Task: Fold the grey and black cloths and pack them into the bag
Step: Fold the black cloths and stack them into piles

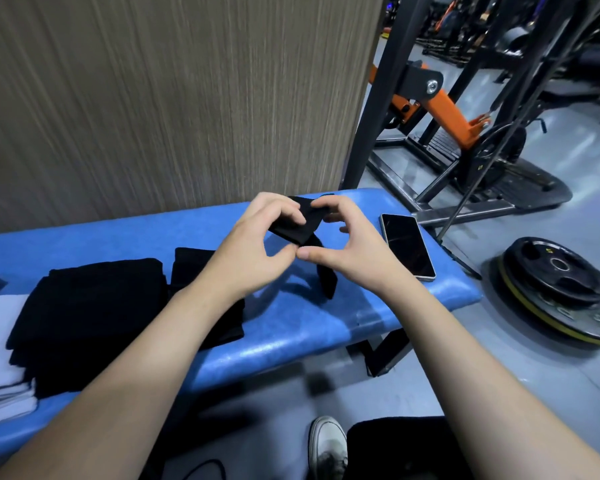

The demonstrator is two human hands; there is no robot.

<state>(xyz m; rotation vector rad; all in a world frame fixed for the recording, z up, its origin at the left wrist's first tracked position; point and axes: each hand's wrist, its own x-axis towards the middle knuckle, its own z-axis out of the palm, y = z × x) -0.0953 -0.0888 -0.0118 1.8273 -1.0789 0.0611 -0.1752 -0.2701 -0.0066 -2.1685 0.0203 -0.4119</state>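
Above the blue padded bench (291,327), my left hand (257,247) and my right hand (343,247) both pinch a small black cloth (300,225). Its upper part is folded between my fingers and a narrow tail (327,278) hangs down to the bench. My thumbs touch each other below the cloth. A folded black cloth pile (84,317) lies on the bench at the left, and another flat black cloth (191,268) lies partly under my left forearm. No bag is in view.
A phone (407,245) lies on the bench's right end. White folded towels (0,362) sit at the far left. Weight plates (561,289) lie on the floor to the right, a gym machine (440,109) stands behind, and a wood-grain wall (170,98) rises behind the bench.
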